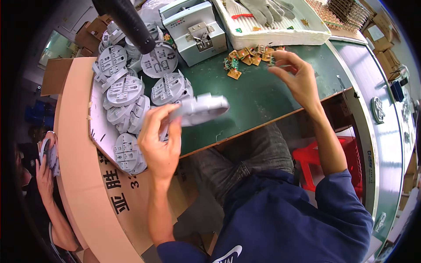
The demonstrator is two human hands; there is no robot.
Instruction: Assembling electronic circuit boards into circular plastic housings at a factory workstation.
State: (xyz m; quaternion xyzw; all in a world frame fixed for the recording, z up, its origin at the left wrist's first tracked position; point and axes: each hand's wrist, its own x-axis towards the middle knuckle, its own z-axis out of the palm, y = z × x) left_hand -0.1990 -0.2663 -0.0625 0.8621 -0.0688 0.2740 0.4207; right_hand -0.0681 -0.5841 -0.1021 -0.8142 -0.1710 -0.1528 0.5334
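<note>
My left hand (160, 140) grips a round grey plastic housing (204, 109) by its edge, tilted above the green bench; it is smeared by motion. My right hand (296, 76) is raised over the bench, right of a loose pile of small circuit boards (250, 57). Its thumb and fingertips pinch a small circuit board (272, 62), greenish and mostly hidden by the fingers. Left of the held housing, many similar grey housings (126, 91) are heaped, some face up with slots and ribs showing.
A grey metal machine (195, 37) stands at the back, beside a black tube (127, 22). A white foam tray (280, 38) holds gloves (265, 11) and a red-handled tool (242, 16). Cardboard (81, 131) borders the left; another person's hand (44, 175) is beyond it. A red stool (307, 153) stands at right.
</note>
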